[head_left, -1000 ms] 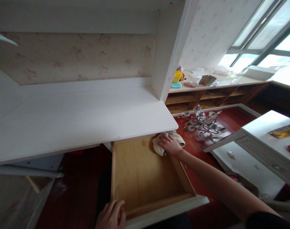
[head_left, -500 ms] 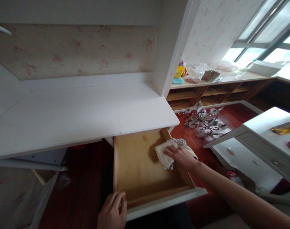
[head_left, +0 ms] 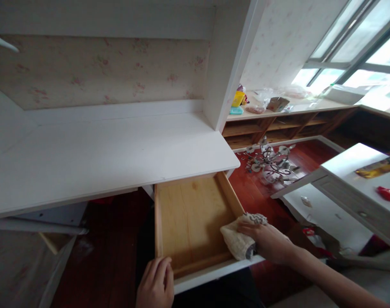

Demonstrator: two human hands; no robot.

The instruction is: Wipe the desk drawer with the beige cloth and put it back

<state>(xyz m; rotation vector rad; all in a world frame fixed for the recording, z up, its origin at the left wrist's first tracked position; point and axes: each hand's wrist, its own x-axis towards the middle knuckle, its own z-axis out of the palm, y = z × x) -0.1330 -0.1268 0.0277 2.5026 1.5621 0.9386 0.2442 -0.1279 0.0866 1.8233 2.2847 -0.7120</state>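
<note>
A wooden drawer (head_left: 188, 214) with a white front is pulled out from under the white desk (head_left: 117, 149). My right hand (head_left: 272, 241) is closed on a cream cloth (head_left: 236, 237) with grey patches. It presses the cloth against the drawer's right side, close to the front right corner. At the front left corner my left hand (head_left: 156, 282) has its fingers curled over the drawer's edge. The cloth covers part of the drawer's right wall and front.
A metal chandelier (head_left: 272, 162) lies on the red wooden floor, right of the desk. A white cabinet (head_left: 349, 179) stands at the right, with a red packet (head_left: 388, 194) on top. Along the far wall, low shelves (head_left: 278, 124) carry a yellow container (head_left: 238, 98) and plastic bags.
My right hand has brought the cloth along the drawer's right side, from its middle toward the front corner. My left hand stays at the front left corner.
</note>
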